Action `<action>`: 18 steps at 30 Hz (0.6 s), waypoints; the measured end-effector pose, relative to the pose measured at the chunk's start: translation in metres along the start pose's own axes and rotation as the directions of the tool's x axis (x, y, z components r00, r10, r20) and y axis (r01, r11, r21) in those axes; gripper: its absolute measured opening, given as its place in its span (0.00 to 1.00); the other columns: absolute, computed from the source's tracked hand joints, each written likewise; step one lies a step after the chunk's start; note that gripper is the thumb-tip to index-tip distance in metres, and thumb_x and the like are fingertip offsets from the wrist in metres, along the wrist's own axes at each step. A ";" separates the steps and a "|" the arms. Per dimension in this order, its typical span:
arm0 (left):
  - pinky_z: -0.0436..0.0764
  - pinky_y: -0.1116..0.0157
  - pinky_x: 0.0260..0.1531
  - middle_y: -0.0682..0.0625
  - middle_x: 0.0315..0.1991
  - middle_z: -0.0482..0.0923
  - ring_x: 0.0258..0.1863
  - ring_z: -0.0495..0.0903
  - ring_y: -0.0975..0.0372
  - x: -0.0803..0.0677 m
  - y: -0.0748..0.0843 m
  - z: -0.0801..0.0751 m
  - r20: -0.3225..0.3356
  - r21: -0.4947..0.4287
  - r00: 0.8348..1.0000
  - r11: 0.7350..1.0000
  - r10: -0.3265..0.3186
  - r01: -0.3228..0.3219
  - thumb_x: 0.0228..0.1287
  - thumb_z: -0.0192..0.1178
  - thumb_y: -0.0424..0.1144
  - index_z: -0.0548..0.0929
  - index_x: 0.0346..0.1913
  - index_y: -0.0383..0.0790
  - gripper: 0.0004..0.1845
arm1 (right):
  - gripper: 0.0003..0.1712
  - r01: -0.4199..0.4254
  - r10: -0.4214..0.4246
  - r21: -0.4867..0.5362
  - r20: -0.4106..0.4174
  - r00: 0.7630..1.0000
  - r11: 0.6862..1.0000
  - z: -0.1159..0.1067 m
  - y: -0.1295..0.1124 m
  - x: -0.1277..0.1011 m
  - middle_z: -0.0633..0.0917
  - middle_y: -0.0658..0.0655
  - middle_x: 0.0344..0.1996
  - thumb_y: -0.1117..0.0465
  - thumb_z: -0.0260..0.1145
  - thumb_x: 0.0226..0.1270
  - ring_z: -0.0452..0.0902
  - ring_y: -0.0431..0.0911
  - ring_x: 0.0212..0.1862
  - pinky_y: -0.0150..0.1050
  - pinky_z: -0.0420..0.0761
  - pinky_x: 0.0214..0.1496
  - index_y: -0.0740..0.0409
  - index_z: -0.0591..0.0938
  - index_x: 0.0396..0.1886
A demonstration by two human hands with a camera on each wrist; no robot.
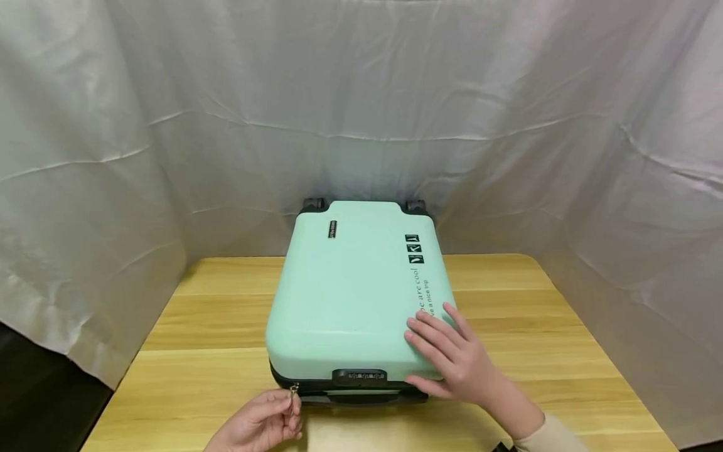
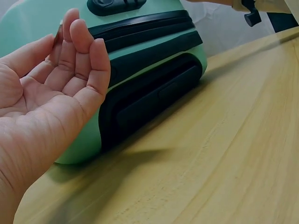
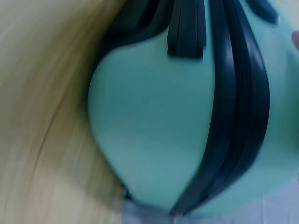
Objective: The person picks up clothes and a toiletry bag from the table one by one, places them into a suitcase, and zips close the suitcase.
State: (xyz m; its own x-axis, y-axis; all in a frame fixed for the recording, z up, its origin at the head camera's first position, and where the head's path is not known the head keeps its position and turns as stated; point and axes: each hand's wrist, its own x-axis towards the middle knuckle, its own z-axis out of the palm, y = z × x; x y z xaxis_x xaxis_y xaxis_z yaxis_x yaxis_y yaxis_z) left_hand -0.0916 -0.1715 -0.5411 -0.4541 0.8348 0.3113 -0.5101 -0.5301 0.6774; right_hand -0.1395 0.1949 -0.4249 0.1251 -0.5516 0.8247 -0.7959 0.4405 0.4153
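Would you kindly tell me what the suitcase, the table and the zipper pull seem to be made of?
Suitcase: probably hard plastic, satin mint-green, judging by its smooth moulded shell.
Table: wood or wood-look laminate, light sheen, with visible grain.
Zipper pull: likely shiny metal, given its small bright glints.

rm L/R of case [image 1: 356, 276], curtain [image 1: 361, 119] blks rear

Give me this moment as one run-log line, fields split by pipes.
suitcase: lies flat on table | left hand: pinches zipper pull at near left corner | right hand: rests on suitcase's near right part
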 end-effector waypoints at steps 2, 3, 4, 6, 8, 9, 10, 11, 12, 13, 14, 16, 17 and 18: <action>0.75 0.65 0.60 0.54 0.49 0.83 0.49 0.79 0.66 -0.001 0.000 0.002 -0.002 -0.010 1.000 1.000 0.005 -0.005 0.79 0.23 0.31 0.78 0.55 0.41 0.27 | 0.31 0.003 -0.004 -0.041 -0.024 1.000 0.999 0.004 -0.007 0.008 0.88 0.63 0.41 0.39 0.63 0.63 0.84 0.56 0.45 0.61 0.69 0.65 0.64 0.85 0.45; 0.75 0.65 0.60 0.54 0.49 0.82 0.49 0.79 0.65 -0.001 0.000 0.002 -0.002 -0.012 1.000 1.000 0.010 -0.010 0.78 0.22 0.31 0.77 0.55 0.41 0.27 | 0.31 0.002 -0.004 -0.060 -0.033 0.999 0.998 0.005 -0.011 0.012 0.88 0.62 0.41 0.39 0.63 0.63 0.84 0.55 0.44 0.61 0.70 0.65 0.63 0.85 0.44; 0.75 0.65 0.60 0.54 0.48 0.82 0.49 0.79 0.65 -0.001 -0.001 0.003 0.001 -0.014 1.000 1.000 0.016 -0.016 0.78 0.22 0.31 0.77 0.54 0.40 0.27 | 0.31 -0.005 0.003 -0.075 -0.034 0.999 0.997 0.006 -0.014 0.014 0.89 0.62 0.41 0.39 0.63 0.63 0.84 0.55 0.44 0.62 0.70 0.64 0.63 0.86 0.44; 0.74 0.65 0.60 0.54 0.48 0.81 0.49 0.78 0.65 -0.002 -0.002 0.002 0.010 -0.012 1.000 1.000 0.028 -0.028 0.78 0.22 0.31 0.77 0.53 0.40 0.27 | 0.31 -0.025 0.023 -0.100 -0.025 0.999 0.995 0.008 -0.020 0.018 0.88 0.62 0.42 0.38 0.63 0.63 0.84 0.55 0.45 0.62 0.70 0.63 0.63 0.86 0.45; 0.74 0.65 0.59 0.54 0.47 0.80 0.49 0.78 0.65 -0.004 -0.003 0.001 0.022 0.003 0.999 0.999 0.042 -0.042 0.78 0.22 0.30 0.76 0.52 0.40 0.26 | 0.33 -0.050 0.051 -0.112 0.006 0.999 0.992 0.010 -0.026 0.019 0.88 0.62 0.44 0.37 0.62 0.63 0.84 0.56 0.47 0.61 0.71 0.63 0.64 0.85 0.47; 0.74 0.66 0.59 0.54 0.47 0.80 0.49 0.77 0.65 -0.005 -0.003 0.001 0.027 0.012 0.999 0.999 0.048 -0.048 0.78 0.22 0.31 0.76 0.52 0.40 0.25 | 0.34 -0.057 0.061 -0.118 0.024 0.998 0.991 0.012 -0.029 0.019 0.87 0.63 0.46 0.37 0.62 0.63 0.83 0.57 0.48 0.61 0.71 0.62 0.64 0.84 0.48; 0.74 0.66 0.59 0.54 0.47 0.80 0.49 0.77 0.65 -0.005 -0.004 0.000 0.033 0.021 0.998 0.998 0.052 -0.052 0.78 0.22 0.31 0.75 0.51 0.41 0.25 | 0.35 -0.066 0.071 -0.123 0.044 0.996 0.990 0.012 -0.032 0.019 0.87 0.64 0.47 0.37 0.62 0.63 0.83 0.58 0.50 0.60 0.72 0.62 0.64 0.84 0.50; 0.74 0.66 0.59 0.55 0.47 0.79 0.48 0.77 0.65 -0.006 -0.005 -0.001 0.038 0.032 0.998 0.998 0.057 -0.058 0.78 0.22 0.31 0.75 0.51 0.41 0.25 | 0.35 -0.071 0.080 -0.129 0.063 0.995 0.989 0.013 -0.035 0.020 0.86 0.64 0.49 0.36 0.62 0.63 0.83 0.58 0.51 0.58 0.72 0.62 0.64 0.83 0.51; 0.74 0.67 0.58 0.55 0.46 0.79 0.48 0.77 0.65 -0.006 -0.005 -0.001 0.043 0.040 0.997 0.997 0.062 -0.064 0.78 0.21 0.31 0.75 0.51 0.42 0.25 | 0.36 -0.077 0.089 -0.138 0.084 0.993 0.987 0.014 -0.037 0.020 0.86 0.64 0.50 0.35 0.61 0.63 0.82 0.59 0.52 0.57 0.73 0.62 0.63 0.83 0.52; 0.74 0.67 0.58 0.55 0.46 0.79 0.48 0.77 0.65 -0.007 -0.005 -0.001 0.046 0.046 0.997 0.997 0.066 -0.068 0.78 0.21 0.32 0.74 0.51 0.42 0.25 | 0.37 -0.079 0.095 -0.149 0.105 0.990 0.986 0.016 -0.040 0.019 0.85 0.64 0.52 0.34 0.60 0.64 0.82 0.59 0.53 0.56 0.73 0.62 0.62 0.82 0.54; 0.74 0.67 0.58 0.55 0.46 0.79 0.48 0.77 0.65 -0.007 -0.005 -0.002 0.049 0.052 0.996 0.996 0.070 -0.073 0.78 0.21 0.32 0.74 0.50 0.42 0.25 | 0.37 -0.081 0.101 -0.162 0.121 0.987 0.983 0.017 -0.041 0.019 0.84 0.64 0.53 0.34 0.59 0.64 0.81 0.59 0.54 0.55 0.73 0.62 0.61 0.82 0.55; 0.74 0.67 0.58 0.55 0.46 0.80 0.47 0.77 0.65 -0.007 -0.005 -0.001 0.050 0.057 0.996 0.995 0.079 -0.081 0.78 0.20 0.32 0.74 0.50 0.42 0.26 | 0.38 -0.084 0.114 -0.193 0.150 0.982 0.978 0.018 -0.044 0.018 0.84 0.63 0.54 0.32 0.59 0.63 0.81 0.58 0.55 0.56 0.72 0.62 0.59 0.81 0.57; 0.74 0.67 0.57 0.55 0.46 0.80 0.47 0.77 0.65 -0.008 -0.005 -0.001 0.048 0.057 0.996 0.995 0.081 -0.083 0.78 0.20 0.32 0.74 0.50 0.42 0.25 | 0.39 -0.085 0.120 -0.208 0.161 0.980 0.974 0.018 -0.045 0.017 0.83 0.63 0.55 0.31 0.60 0.62 0.80 0.58 0.56 0.56 0.72 0.62 0.57 0.81 0.58; 0.74 0.67 0.57 0.56 0.46 0.80 0.47 0.77 0.64 -0.008 -0.005 -0.001 0.045 0.055 0.996 0.995 0.081 -0.083 0.78 0.20 0.32 0.74 0.50 0.42 0.25 | 0.39 -0.085 0.125 -0.223 0.171 0.977 0.971 0.019 -0.046 0.015 0.83 0.62 0.56 0.31 0.61 0.60 0.80 0.58 0.56 0.56 0.71 0.63 0.56 0.81 0.58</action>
State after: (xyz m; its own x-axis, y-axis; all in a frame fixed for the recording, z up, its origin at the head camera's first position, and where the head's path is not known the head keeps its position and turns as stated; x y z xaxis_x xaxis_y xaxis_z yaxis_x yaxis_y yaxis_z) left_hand -0.0866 -0.1755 -0.5476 -0.4603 0.7951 0.3950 -0.4299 -0.5889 0.6844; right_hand -0.1121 0.1530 -0.4384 -0.0785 -0.6050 0.7924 -0.6516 0.6327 0.4185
